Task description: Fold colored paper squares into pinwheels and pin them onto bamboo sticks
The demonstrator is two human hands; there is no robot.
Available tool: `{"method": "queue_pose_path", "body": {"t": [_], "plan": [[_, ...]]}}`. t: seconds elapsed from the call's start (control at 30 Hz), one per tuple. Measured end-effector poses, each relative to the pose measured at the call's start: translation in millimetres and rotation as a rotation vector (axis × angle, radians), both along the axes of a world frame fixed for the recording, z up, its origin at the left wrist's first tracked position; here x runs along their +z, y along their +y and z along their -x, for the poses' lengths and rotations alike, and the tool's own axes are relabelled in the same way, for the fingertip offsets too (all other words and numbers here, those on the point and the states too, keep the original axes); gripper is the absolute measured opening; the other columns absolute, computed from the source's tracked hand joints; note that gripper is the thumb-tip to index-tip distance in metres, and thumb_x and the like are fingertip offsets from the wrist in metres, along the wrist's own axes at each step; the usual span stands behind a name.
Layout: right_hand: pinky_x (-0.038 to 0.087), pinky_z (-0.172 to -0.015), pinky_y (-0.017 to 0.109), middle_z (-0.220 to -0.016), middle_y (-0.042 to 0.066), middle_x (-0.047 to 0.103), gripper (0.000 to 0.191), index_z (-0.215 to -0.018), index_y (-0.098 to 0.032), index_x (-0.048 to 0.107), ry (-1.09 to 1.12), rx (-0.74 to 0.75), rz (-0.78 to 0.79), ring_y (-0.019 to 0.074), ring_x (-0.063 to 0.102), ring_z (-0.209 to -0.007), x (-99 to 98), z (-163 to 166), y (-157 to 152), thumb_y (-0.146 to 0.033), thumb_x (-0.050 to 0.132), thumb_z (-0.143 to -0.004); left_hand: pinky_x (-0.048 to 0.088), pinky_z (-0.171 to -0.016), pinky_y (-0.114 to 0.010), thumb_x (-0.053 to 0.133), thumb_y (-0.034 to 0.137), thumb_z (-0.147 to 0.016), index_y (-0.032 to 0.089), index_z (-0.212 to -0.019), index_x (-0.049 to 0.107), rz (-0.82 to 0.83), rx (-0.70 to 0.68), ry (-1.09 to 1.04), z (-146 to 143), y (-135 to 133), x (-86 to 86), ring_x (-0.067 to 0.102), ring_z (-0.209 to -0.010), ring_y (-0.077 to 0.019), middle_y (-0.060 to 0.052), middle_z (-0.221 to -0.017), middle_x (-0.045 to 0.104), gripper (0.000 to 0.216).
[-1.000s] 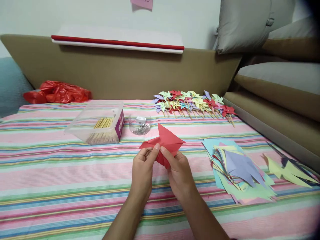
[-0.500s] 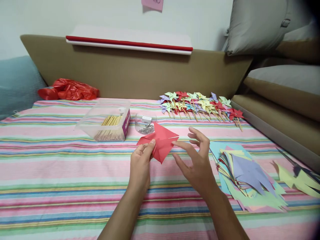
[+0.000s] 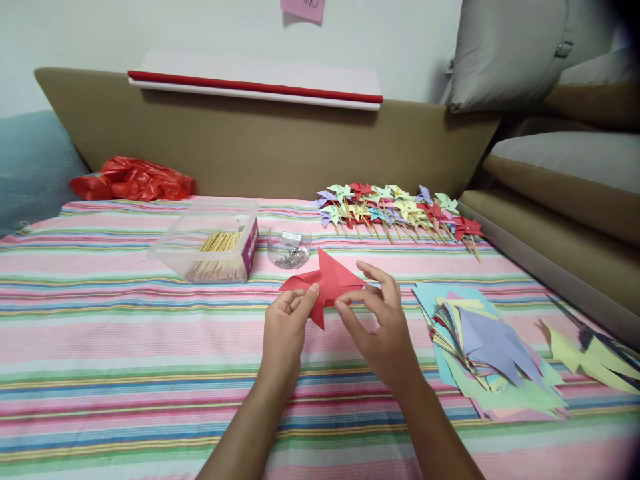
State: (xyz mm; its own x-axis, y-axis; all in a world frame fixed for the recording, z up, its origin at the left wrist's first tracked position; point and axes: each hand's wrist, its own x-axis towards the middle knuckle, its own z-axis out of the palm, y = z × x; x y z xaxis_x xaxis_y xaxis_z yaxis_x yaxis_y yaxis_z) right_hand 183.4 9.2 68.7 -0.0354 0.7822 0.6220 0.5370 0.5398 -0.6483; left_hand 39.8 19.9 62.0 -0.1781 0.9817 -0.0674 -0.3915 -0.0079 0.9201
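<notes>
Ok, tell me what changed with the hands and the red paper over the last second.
The right hand let go of the folded red paper piece, swung out rightward, then came back and pinches its right side again. The left hand kept its grip throughout. The stack of coloured sheets and clear plastic stick box stayed put.

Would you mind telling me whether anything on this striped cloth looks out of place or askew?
Nothing looks spilled or damaged. The paper stack on the right is fanned out, corners askew. The sticks lie inside their box. The left hand and right hand pinch the red paper.
</notes>
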Motion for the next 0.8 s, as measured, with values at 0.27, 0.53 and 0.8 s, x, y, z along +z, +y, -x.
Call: {"method": "queue_pose_path", "body": {"t": [0.27, 0.53, 0.8], "plan": [[0.04, -0.109, 0.049, -0.125, 0.011, 0.058, 0.01, -0.081, -0.022, 0.07, 0.274, -0.148, 0.156, 0.0278, 0.053, -0.127, -4.6, 14, 4, -0.03, 0.067, -0.086, 0.044, -0.065, -0.024, 0.081, 0.039, -0.077, 0.014, -0.075, 0.068, -0.004, -0.045, 0.027, -7, -5, 0.9, 0.056, -0.067, -0.012, -0.001, -0.069, 0.067, 0.028], [0.041, -0.108, 0.047, -0.122, 0.011, 0.058, 0.009, -0.08, -0.022, 0.069, 0.301, -0.179, 0.161, 0.0266, 0.053, -0.126, -5.8, 18, 3, -0.029, 0.068, -0.086, 0.047, -0.067, -0.024, 0.084, 0.036, -0.074, 0.014, -0.075, 0.071, 0.01, -0.041, -0.014, -10, -7, 4.1, 0.061, -0.069, -0.0134, -0.003, -0.073, 0.073, 0.026], [0.044, -0.104, 0.044, -0.114, 0.01, 0.058, 0.011, -0.078, -0.022, 0.067, 0.335, -0.196, 0.149, 0.027, 0.054, -0.125, -7.4, 22, 4, -0.03, 0.068, -0.085, 0.051, -0.073, -0.026, 0.084, 0.035, -0.073, 0.015, -0.075, 0.073, 0.0, -0.04, -0.018, -10, -8, 3.3, 0.066, -0.074, -0.0161, -0.005, -0.075, 0.075, 0.023]]}}
